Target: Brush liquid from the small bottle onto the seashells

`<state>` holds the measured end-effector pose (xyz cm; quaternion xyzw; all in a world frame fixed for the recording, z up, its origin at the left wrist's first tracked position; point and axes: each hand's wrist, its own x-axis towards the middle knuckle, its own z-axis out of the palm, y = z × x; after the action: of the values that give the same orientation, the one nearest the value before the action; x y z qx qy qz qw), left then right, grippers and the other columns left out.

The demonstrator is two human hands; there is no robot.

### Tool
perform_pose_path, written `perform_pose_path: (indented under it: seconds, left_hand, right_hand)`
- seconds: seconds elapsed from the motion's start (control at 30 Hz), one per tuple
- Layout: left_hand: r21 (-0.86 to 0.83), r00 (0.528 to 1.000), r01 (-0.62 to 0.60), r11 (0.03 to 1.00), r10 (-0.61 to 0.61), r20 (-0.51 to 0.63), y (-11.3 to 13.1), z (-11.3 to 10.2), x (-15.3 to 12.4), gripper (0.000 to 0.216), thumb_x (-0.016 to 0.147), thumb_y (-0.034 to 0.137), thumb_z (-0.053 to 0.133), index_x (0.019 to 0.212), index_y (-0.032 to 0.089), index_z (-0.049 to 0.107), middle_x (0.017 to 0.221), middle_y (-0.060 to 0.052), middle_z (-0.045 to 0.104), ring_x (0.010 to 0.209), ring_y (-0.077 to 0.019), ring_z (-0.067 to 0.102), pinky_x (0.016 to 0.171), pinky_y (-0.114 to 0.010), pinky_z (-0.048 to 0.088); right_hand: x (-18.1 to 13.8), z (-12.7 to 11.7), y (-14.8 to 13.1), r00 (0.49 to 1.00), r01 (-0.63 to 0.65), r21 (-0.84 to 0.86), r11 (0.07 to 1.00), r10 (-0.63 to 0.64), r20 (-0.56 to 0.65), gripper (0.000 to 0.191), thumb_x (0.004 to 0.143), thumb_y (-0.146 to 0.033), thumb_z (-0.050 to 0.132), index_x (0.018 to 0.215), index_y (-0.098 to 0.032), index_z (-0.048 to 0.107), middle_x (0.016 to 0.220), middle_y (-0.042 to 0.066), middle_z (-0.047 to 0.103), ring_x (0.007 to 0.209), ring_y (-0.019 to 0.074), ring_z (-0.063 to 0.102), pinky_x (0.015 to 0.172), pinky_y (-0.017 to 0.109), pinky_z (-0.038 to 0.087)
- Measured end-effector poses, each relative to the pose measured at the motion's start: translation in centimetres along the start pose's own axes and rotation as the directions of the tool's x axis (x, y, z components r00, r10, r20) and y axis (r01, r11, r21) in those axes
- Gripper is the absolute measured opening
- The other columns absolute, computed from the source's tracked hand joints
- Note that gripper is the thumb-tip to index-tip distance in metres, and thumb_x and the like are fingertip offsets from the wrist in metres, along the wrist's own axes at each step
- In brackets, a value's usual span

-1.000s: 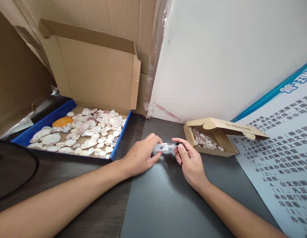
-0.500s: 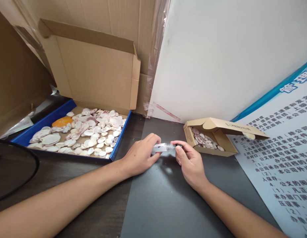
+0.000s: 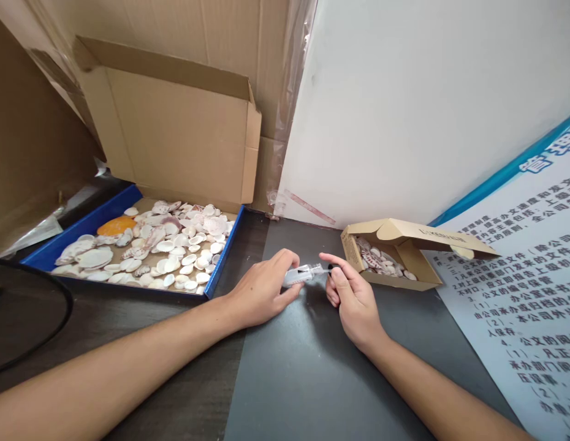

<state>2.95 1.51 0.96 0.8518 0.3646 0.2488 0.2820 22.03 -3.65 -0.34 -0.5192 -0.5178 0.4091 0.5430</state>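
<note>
My left hand (image 3: 263, 289) is closed around a small clear plastic bottle (image 3: 296, 276), held sideways with its neck pointing right. Its thumb and fingers grip the bottle's left end. A thin pale stem (image 3: 326, 270) runs from the neck towards a small black cap (image 3: 331, 267). The cap is pinched between the fingertips of my right hand (image 3: 355, 300), whose index finger sticks out above it. Whether the stem belongs to the bottle or the cap, I cannot tell. Both hands hover over the dark grey mat (image 3: 285, 380).
At left stands an open blue-edged cardboard box (image 3: 174, 128) with many white seashells (image 3: 179, 242) and one orange shell (image 3: 116, 226). A smaller brown box (image 3: 425, 269) with shells (image 3: 381, 262) is at right, beside a printed sheet (image 3: 533, 294). A black cable (image 3: 67, 318) curves in at left.
The black cap in my right hand has moved slightly right, and a thin stem now shows between it and the bottle's neck. My right index finger has lifted. The bottle has turned a little.
</note>
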Motion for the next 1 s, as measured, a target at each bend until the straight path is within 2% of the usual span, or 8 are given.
perform_pose_path:
  seconds: [0.17, 0.37, 0.67, 0.73, 0.8, 0.87, 1.0]
  left_hand:
    - [0.019, 1.0, -0.03, 0.999, 0.031, -0.007, -0.08, 0.1, 0.07, 0.016, 0.091, 0.029, 0.054, 0.104, 0.022, 0.048, 0.095, 0.001, 0.057, 0.055, -0.0095, 0.048, 0.058, -0.027, 0.04]
    - [0.015, 0.999, -0.027, 1.0, 0.027, -0.023, -0.25, 0.25, 0.09, 0.017, 0.09, 0.029, 0.053, 0.105, 0.022, 0.051, 0.096, 0.0, 0.057, 0.055, -0.0097, 0.047, 0.058, -0.027, 0.04]
    - [0.014, 0.997, -0.031, 0.999, 0.032, -0.077, -0.45, 0.25, 0.19, 0.016, 0.086, 0.029, 0.054, 0.1, 0.022, 0.05, 0.092, 0.0, 0.057, 0.072, -0.0164, 0.055, 0.067, -0.031, 0.042]
    - [0.005, 0.996, -0.029, 1.0, 0.03, -0.085, -0.49, 0.23, 0.12, 0.015, 0.086, 0.029, 0.054, 0.099, 0.022, 0.05, 0.092, 0.0, 0.057, 0.072, -0.0165, 0.055, 0.067, -0.031, 0.042]
    - [0.005, 0.995, -0.033, 0.999, 0.034, -0.093, -0.52, 0.22, 0.06, 0.015, 0.085, 0.028, 0.054, 0.098, 0.022, 0.05, 0.091, 0.0, 0.057, 0.073, -0.0165, 0.056, 0.067, -0.031, 0.042]
    - [0.013, 0.994, -0.041, 0.999, 0.042, -0.099, -0.54, 0.22, 0.03, 0.015, 0.085, 0.027, 0.054, 0.098, 0.022, 0.049, 0.092, 0.0, 0.056, 0.073, -0.0164, 0.055, 0.068, -0.031, 0.042]
    - [0.044, 0.993, -0.062, 0.997, 0.066, -0.1, -0.57, 0.27, 0.09, 0.015, 0.085, 0.027, 0.054, 0.099, 0.022, 0.049, 0.092, 0.0, 0.055, 0.071, -0.0156, 0.054, 0.066, -0.03, 0.042]
  right_hand:
    - [0.03, -0.11, -0.06, 1.0, -0.014, 0.015, 1.0, 0.014, 0.006, 0.041, 0.097, -0.052, 0.053, 0.121, -0.021, 0.062, 0.058, -0.007, 0.036, 0.052, 0.0118, 0.031, 0.047, 0.024, 0.027]
    - [-0.03, -0.13, -0.13, 0.999, 0.016, 0.043, 0.999, -0.017, 0.032, 0.029, 0.096, -0.044, 0.051, 0.114, -0.023, 0.061, 0.06, -0.006, 0.039, 0.054, 0.0117, 0.035, 0.05, 0.023, 0.031]
    - [-0.12, -0.32, -0.01, 0.999, 0.047, -0.046, 0.998, -0.046, 0.021, 0.016, 0.094, -0.032, 0.052, 0.103, -0.024, 0.061, 0.058, -0.005, 0.052, 0.051, 0.0111, 0.042, 0.05, 0.022, 0.036]
    - [-0.04, -0.25, 0.0, 0.998, 0.06, -0.046, 0.997, -0.06, 0.008, 0.013, 0.093, -0.03, 0.054, 0.101, -0.024, 0.062, 0.068, -0.003, 0.058, 0.051, 0.0096, 0.045, 0.049, 0.021, 0.037]
    - [0.07, -0.12, 0.01, 0.997, 0.081, -0.023, 0.996, -0.081, -0.008, 0.009, 0.092, -0.028, 0.056, 0.097, -0.024, 0.062, 0.09, 0.001, 0.063, 0.052, 0.0075, 0.05, 0.047, 0.021, 0.038]
    - [0.17, -0.01, 0.02, 0.994, 0.105, 0.009, 0.994, -0.105, -0.015, 0.005, 0.091, -0.026, 0.058, 0.093, -0.023, 0.062, 0.107, 0.003, 0.06, 0.054, 0.006, 0.055, 0.046, 0.021, 0.038]
    - [0.25, -0.03, 0.0, 0.99, 0.142, 0.024, 0.99, -0.142, -0.008, 0.004, 0.09, -0.023, 0.06, 0.087, -0.021, 0.06, 0.108, 0.003, 0.057, 0.054, 0.0051, 0.058, 0.047, 0.021, 0.04]
